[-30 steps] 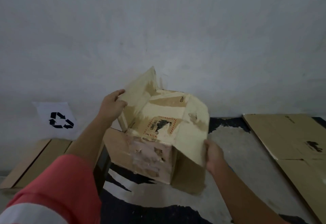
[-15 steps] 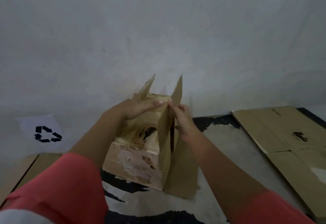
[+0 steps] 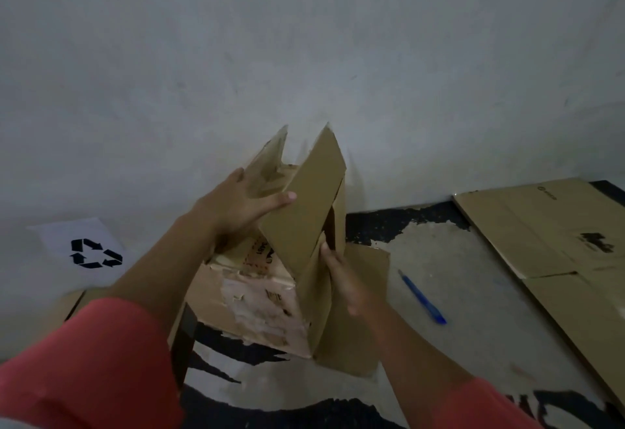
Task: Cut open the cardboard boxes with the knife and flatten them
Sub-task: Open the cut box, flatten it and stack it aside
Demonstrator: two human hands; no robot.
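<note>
**Operator:** Where's the box, and what state is it in?

**Spotter:** Your cardboard box (image 3: 270,307) stands on the patchy black-and-grey floor (image 3: 439,259), close to the white wall (image 3: 304,56). It's brown and battered. The near face is scuffed white where tape or paper has torn away, and the top carries print with an orange dashed border. Two flaps stand up in points, and another lies flat on the floor at its right side.

**Operator:** And my hands?

**Spotter:** Your left hand (image 3: 243,212) lies on top with the fingers straight and spread, and the thumb reaches onto the face of the nearer raised flap. It clasps nothing. Your right hand (image 3: 345,279) is against the box's right side with the thumb at that flap's lower edge. The other fingers are hidden, so I can't tell whether you're gripping it.

**Operator:** Anything else nearby?

**Spotter:** A slim blue tool (image 3: 422,296), pen-shaped, lies on the floor just right of the box. Flattened cardboard (image 3: 558,242) lies further right, and a recycling sign (image 3: 91,252) sits to the left.
</note>
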